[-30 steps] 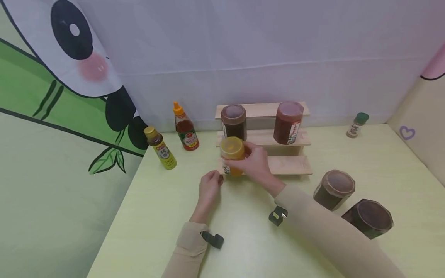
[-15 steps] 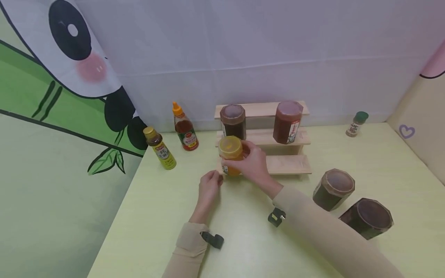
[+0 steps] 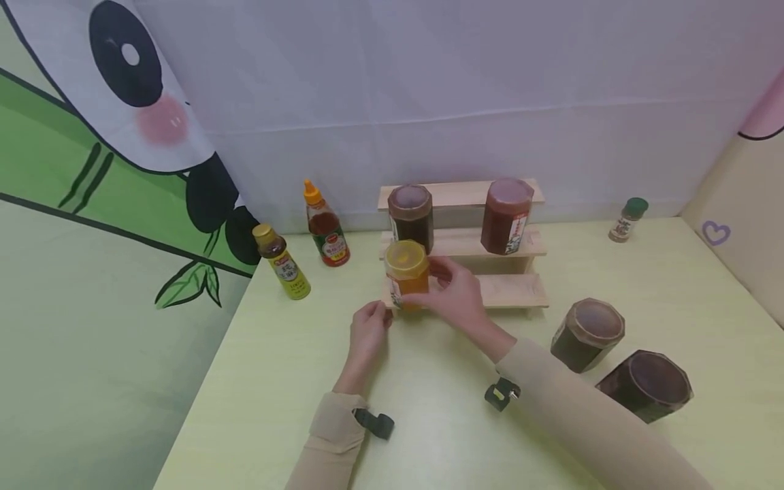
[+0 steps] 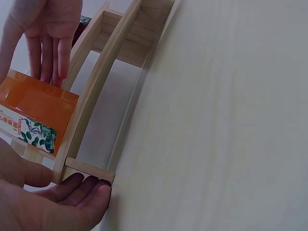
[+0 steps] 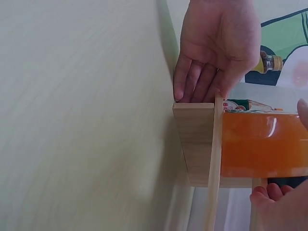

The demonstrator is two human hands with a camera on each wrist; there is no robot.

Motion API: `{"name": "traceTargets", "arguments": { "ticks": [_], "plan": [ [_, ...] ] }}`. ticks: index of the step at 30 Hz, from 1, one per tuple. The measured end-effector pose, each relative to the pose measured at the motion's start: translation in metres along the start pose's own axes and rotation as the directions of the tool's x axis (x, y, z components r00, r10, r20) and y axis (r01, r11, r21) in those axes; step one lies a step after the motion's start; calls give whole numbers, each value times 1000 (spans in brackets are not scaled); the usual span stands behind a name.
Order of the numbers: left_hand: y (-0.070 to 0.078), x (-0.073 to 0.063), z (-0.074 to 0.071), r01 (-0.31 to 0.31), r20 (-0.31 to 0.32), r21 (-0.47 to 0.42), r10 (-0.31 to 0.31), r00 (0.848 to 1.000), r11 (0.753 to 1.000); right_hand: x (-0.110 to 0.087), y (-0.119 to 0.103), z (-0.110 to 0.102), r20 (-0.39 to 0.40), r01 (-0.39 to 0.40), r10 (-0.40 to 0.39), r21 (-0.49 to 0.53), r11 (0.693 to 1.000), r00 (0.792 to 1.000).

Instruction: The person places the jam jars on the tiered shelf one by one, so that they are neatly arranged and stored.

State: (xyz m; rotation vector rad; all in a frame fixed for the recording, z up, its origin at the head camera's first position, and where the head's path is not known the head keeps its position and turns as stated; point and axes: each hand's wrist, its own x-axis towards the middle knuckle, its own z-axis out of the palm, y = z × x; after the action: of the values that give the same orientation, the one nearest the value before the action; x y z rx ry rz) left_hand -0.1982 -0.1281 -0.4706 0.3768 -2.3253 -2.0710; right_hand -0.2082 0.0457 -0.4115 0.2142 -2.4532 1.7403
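A honey-coloured jar with a yellow lid (image 3: 407, 267) stands upright on the left end of the lowest step of a wooden tiered rack (image 3: 511, 291). My right hand (image 3: 456, 292) is at the jar's right side, its fingers loosened and the thumb overlapping the jar's front. In the left wrist view those fingers (image 4: 47, 60) hang straight beside the orange jar (image 4: 36, 103). My left hand (image 3: 369, 330) grips the left end of the lowest step; in the right wrist view its thumb lies at the board edge and its fingers (image 5: 192, 84) meet the end piece.
A dark jar (image 3: 412, 216) and a reddish jar (image 3: 507, 218) stand on the rack's middle step. Two dark jars (image 3: 588, 333) (image 3: 646, 386) are at the right, near my right sleeve. An oil bottle (image 3: 284, 264), a sauce bottle (image 3: 327, 228) and a green-capped shaker (image 3: 628, 220) stand farther back.
My right hand has eased off the honey-coloured jar and shifted slightly right and down, uncovering more of its side. The jar stays on the lowest step; my left hand has kept its hold.
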Motion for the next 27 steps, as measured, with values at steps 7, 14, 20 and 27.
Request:
{"name": "traceTargets", "arguments": {
  "ticks": [7,14,20,27],
  "plan": [
    [0,-1,1,4,-2,12,-4,1000,1000,-15,4,-23,6,-32,32,53,998,999],
    [-1,-1,0,11,-2,68,-11,1000,998,-33,1,-51,-20,-9,12,155,988,1000],
    [0,0,0,10,1,61,-10,1000,998,-47,0,-72,-18,31,-28,156,987,999],
    [0,0,0,0,10,35,-1,1000,999,-65,-3,-90,6,58,-59,94,994,998]
  ]
}}
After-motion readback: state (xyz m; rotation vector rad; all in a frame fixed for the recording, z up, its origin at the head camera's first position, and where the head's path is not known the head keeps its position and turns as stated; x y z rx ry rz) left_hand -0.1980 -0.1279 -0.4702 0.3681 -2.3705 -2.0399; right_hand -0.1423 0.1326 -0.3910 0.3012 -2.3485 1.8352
